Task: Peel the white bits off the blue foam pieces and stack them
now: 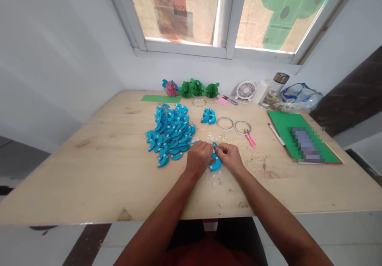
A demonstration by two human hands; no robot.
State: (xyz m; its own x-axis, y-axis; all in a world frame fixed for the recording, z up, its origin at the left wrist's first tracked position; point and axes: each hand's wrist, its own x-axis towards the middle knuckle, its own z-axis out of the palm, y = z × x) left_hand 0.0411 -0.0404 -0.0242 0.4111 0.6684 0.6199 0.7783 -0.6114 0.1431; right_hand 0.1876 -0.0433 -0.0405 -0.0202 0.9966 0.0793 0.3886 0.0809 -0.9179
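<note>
Both of my hands meet near the middle of the table with their fingers closed. My left hand (199, 155) and my right hand (230, 157) pinch a small blue paper piece (215, 145) between them, mostly covered by the fingers. Just below it, a curved blue paper piece with white tabs (216, 165) lies between the hands. Close to my left hand spreads a big heap of similar blue curved paper pieces (171, 130). A smaller cluster of blue pieces (208, 116) sits beyond the hands. Tiny white scraps (213, 135) are scattered around.
Rolls of narrow tape (225, 124) and pink-handled snips (250, 139) lie right of centre. Along the wall stand green paper shapes (197, 88), a pink one (172, 88), a white fan (246, 90) and a bottle (274, 90). Green sheets (285, 124) carry a blurred object at right.
</note>
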